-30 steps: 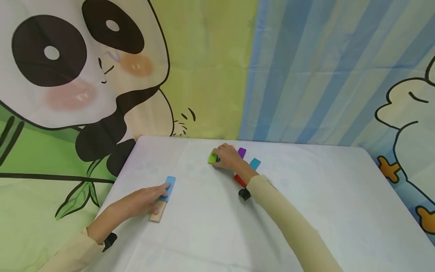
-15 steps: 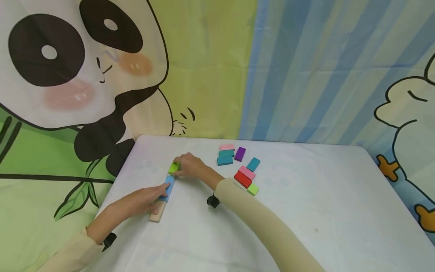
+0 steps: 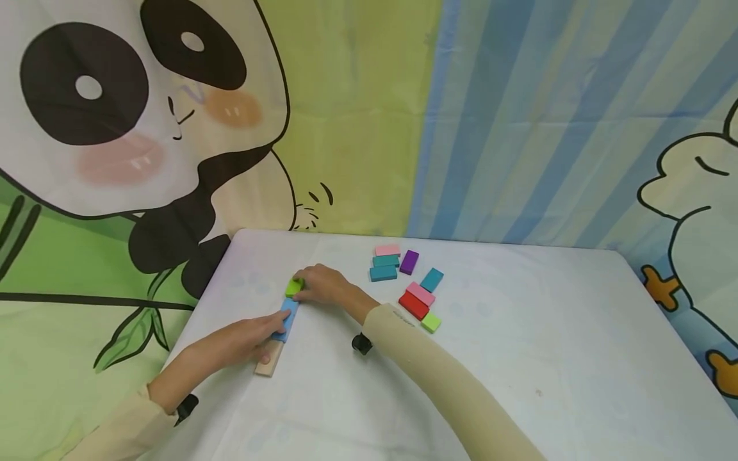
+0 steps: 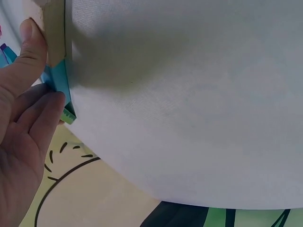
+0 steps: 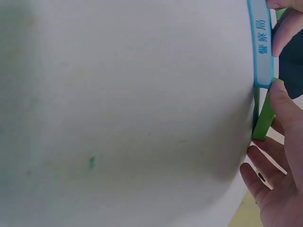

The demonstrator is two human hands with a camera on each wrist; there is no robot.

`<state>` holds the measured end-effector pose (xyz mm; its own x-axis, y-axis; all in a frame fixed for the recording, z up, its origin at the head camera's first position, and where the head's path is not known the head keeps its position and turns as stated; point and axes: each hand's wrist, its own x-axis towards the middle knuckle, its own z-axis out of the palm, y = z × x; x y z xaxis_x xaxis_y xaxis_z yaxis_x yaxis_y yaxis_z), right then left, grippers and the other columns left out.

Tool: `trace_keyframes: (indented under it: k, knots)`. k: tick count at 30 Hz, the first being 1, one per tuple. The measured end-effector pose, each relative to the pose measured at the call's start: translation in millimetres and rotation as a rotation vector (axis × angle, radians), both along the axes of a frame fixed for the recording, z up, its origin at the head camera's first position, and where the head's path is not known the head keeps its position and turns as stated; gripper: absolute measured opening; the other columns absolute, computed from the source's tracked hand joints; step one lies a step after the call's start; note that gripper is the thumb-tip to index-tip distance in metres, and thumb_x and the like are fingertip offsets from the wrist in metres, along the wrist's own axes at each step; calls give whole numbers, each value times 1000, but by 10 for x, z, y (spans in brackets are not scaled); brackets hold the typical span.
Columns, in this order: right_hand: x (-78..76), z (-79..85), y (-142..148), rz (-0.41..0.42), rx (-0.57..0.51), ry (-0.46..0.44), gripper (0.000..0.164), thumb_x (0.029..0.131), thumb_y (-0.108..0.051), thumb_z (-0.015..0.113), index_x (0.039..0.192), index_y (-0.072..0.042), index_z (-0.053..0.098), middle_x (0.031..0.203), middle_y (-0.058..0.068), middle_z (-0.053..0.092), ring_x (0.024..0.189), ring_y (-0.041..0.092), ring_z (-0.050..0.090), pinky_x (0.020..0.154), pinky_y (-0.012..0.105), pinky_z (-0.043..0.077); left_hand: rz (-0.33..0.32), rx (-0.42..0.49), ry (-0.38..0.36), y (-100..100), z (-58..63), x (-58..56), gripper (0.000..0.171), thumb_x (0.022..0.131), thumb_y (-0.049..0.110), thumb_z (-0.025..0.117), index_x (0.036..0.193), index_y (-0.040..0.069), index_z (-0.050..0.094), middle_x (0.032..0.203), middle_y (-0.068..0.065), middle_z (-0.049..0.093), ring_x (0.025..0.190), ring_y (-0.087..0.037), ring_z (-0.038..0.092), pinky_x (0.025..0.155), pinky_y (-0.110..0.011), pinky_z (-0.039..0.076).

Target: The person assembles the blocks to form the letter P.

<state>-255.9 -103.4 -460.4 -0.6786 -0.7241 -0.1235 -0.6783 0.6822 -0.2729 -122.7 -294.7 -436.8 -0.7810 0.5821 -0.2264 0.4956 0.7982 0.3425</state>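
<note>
In the head view, a wooden block (image 3: 270,358), a blue block (image 3: 287,319) and a green block (image 3: 294,287) lie end to end in a slanted line. My left hand (image 3: 245,339) rests along the lower two, thumb on the wooden block and extended fingers on the blue one; the left wrist view shows this thumb (image 4: 34,49) too. My right hand (image 3: 324,285) pinches the green block at the line's far end. Dark characters mark the blue block (image 5: 262,45) in the right wrist view, where the green block (image 5: 266,113) stands slightly angled to it.
Right of my right hand lie pink and teal blocks (image 3: 384,273), a purple block (image 3: 409,262), another teal block (image 3: 432,279), a pink one (image 3: 420,294), a red one (image 3: 414,305) and a small green one (image 3: 430,322). A printed curtain (image 3: 357,128) rises behind the white table (image 3: 519,358).
My right hand has carried the green block leftward from beside the loose blocks to the blue block's far end. Over the last half second it barely moves. My left hand stays in place.
</note>
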Motion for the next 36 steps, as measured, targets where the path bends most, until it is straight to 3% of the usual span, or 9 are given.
trace_keyframes:
  k: [5, 10, 17, 21, 25, 32, 36]
  knots:
    - [4, -33, 25, 44, 51, 79, 52, 95, -50, 53, 137, -20, 54, 138, 0, 58, 120, 15, 57, 98, 28, 49, -25, 9, 39, 6, -7, -15, 80, 83, 20, 74, 147, -5, 32, 126, -4, 64, 121, -29, 59, 93, -41, 51]
    - [28, -79, 45, 59, 53, 102, 49, 98, -47, 50, 139, -19, 53, 144, 1, 54, 129, 17, 53, 104, 30, 46, -27, 5, 46, 1, -31, -24, 80, 83, 22, 74, 147, -4, 32, 127, -3, 63, 121, -27, 59, 93, -40, 51]
    - [140, -113, 86, 65, 39, 122, 51, 102, -43, 45, 146, -19, 44, 151, 7, 45, 136, 22, 48, 109, 34, 43, -24, -25, 52, -15, -41, -20, 81, 82, 25, 75, 147, -2, 35, 150, -21, 41, 132, -39, 47, 100, -48, 46]
    - [194, -107, 118, 60, 34, 127, 52, 102, -42, 43, 149, -19, 40, 154, 9, 40, 139, 22, 44, 112, 35, 40, -23, -57, 30, 2, -18, -81, 88, 79, 27, 78, 148, -3, 32, 152, -21, 34, 137, -40, 39, 104, -50, 42]
    - [223, -109, 174, 67, 19, 108, 54, 103, -41, 43, 150, -18, 37, 158, 10, 33, 145, 21, 35, 116, 33, 33, 13, -89, -42, 45, 7, -202, 104, 73, 35, 82, 151, -3, 25, 156, -20, 27, 136, -35, 37, 105, -50, 42]
    - [126, 107, 643, -17, -8, 33, 50, 102, -37, 47, 148, -20, 40, 158, 7, 32, 146, 23, 32, 117, 41, 33, 38, -140, -115, 104, 2, -361, 121, 61, 50, 84, 152, 0, 22, 157, -17, 24, 134, -32, 33, 104, -48, 43]
    - [26, 188, 1073, -79, 46, 126, 41, 101, -29, 51, 138, -13, 52, 149, 13, 45, 138, 28, 44, 111, 44, 40, 37, -127, -118, 120, 20, -371, 124, 57, 47, 86, 151, -2, 22, 157, -19, 21, 140, -38, 28, 107, -52, 39]
